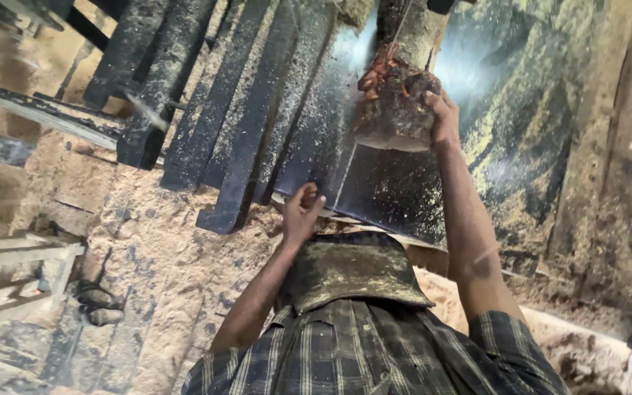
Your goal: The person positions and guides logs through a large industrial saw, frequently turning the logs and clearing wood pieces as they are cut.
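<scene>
My right hand (444,117) reaches forward and grips the right side of a rough brown wood block (393,110). The block rests on a dark metal saw table (477,146) dusted with sawdust. A thin saw blade (402,25) comes down into the block's top, and sawdust hangs in the air around it. My left hand (301,212) sits at the table's near edge with its fingers curled and nothing visible in it. My plaid sleeves and a dust-covered flap of cloth (352,271) fill the lower middle.
Several dark metal bars (206,110) lie side by side to the left of the table. Thick sawdust covers the floor (148,263). A pale wooden frame (9,271) and a black loop of cord (96,303) lie at the left. Rough boards (623,146) stand at the right.
</scene>
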